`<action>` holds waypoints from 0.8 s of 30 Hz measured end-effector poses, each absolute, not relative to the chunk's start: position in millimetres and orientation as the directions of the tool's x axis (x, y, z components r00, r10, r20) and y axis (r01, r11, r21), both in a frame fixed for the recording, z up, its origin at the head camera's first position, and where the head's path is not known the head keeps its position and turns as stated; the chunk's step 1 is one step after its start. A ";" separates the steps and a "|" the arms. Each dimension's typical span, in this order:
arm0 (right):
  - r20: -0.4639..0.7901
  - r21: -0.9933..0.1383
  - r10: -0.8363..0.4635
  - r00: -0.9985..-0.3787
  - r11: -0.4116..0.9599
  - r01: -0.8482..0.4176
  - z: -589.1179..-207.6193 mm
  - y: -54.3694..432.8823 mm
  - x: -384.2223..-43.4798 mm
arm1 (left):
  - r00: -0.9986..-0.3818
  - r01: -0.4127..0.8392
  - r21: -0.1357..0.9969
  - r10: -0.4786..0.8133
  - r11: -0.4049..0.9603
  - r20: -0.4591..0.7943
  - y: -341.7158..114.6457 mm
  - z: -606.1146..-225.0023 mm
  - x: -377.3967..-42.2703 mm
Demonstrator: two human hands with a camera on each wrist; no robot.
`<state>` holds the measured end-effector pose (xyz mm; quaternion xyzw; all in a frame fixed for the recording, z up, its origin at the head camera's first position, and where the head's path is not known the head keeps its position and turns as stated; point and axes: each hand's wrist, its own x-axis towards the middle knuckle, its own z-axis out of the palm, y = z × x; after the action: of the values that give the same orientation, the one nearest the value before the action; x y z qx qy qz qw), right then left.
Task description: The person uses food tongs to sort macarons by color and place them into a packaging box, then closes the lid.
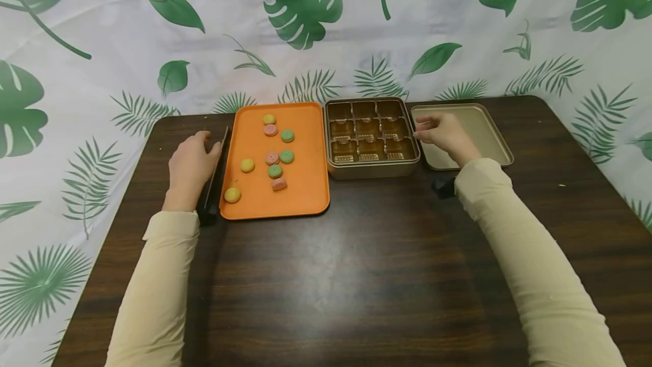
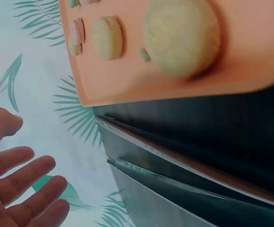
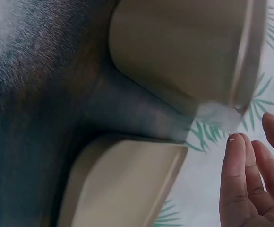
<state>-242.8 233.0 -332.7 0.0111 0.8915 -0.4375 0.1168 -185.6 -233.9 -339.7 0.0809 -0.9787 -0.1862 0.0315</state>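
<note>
My left hand [image 1: 192, 164], fingers loosely bent and holding nothing, hovers by the left side of an orange tray [image 1: 305, 191]. On that tray lie several macarons: yellow ones [image 1: 232, 195], pink ones [image 1: 272, 158] and green ones [image 1: 287, 156]. One pink macaron [image 1: 278, 184] stands on its edge. To the tray's right is a gold tin [image 1: 374, 171] with a brown plastic insert [image 1: 367, 128] whose compartments hold no macarons. Beside the tin's right rim is my right hand [image 1: 449, 133], above the tin's lid [image 1: 486, 129]. Its thumb and fingers are apart in the right wrist view, with nothing between them.
Between the left hand and the tray is a dark, thin-edged flat object [image 1: 216, 171]; its kind is unclear. Everything stands on a dark wooden table [image 1: 326, 287]. A white cloth with green leaves [image 1: 356, 27] hangs behind the table.
</note>
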 end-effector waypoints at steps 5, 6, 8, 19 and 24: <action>-0.223 -0.784 -0.086 -0.971 0.607 0.127 -338.9 231.2 -240.3 | -0.984 -0.162 0.426 -0.179 0.890 0.000 -241.4 -344.4 -179.6; -0.228 -0.783 -0.085 -0.970 0.609 0.130 -339.5 230.8 -239.9 | -0.984 -0.161 0.442 -0.176 0.883 -0.007 -242.8 -345.2 -178.2; -0.238 -0.784 -0.081 -0.968 0.605 0.142 -341.2 230.5 -240.1 | -0.985 -0.159 0.473 -0.171 0.866 -0.017 -245.6 -346.9 -175.7; -0.258 -0.782 -0.067 -0.964 0.600 0.168 -347.4 229.8 -240.4 | -0.981 -0.192 0.531 -0.173 0.825 -0.086 -260.2 -361.3 -173.9; -0.281 -0.789 -0.075 -0.957 0.586 0.185 -347.5 229.7 -239.8 | -0.964 -0.261 0.529 -0.184 0.808 -0.193 -266.0 -365.8 -174.2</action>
<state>-239.8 229.7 -347.5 0.0313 0.8788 -0.4540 0.1437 -174.2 -266.0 -365.8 0.1173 -0.9484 -0.2869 -0.0665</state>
